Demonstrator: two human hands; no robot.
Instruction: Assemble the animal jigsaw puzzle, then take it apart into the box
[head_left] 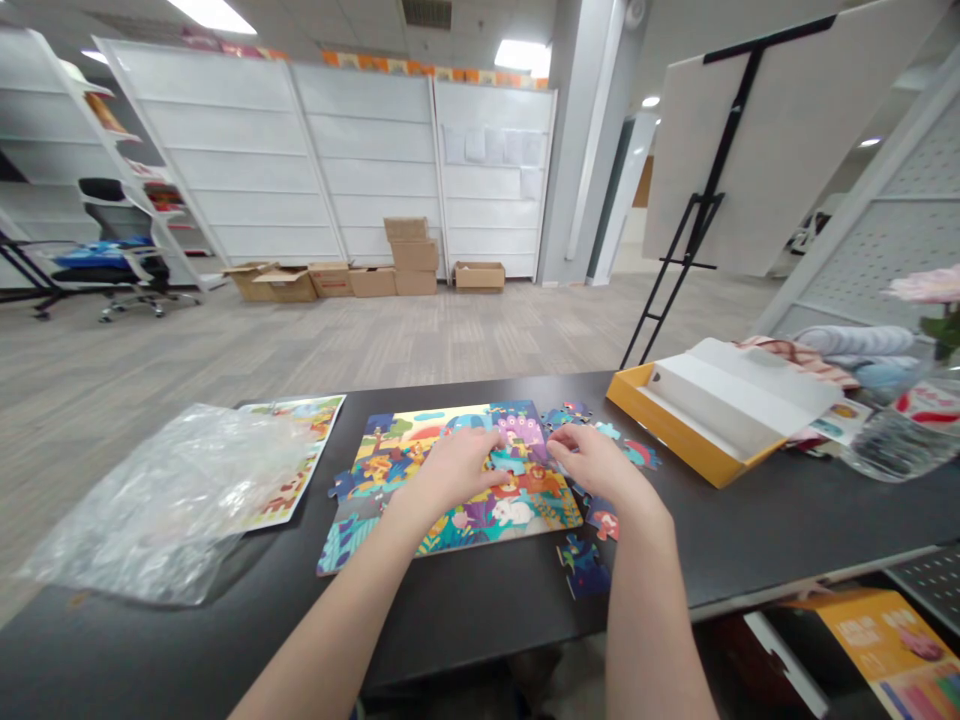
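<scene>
Blue pieces (583,570) near the tabletop's (480,625) front edge could fall if a forearm (649,610) brushes them; I cannot tell what the left hand (450,472) or right hand (600,468) grasps.

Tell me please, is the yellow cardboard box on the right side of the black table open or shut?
Open. The yellow cardboard box shows its white inside from above, between its yellow edges.

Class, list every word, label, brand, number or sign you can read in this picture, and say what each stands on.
No text is readable with certainty.
Orange box, lower right: pale lettering, too blurred.
Red-and-white label on the clear container: unreadable.
Cardboard box by the shelving: tiny markings, too small.
</scene>
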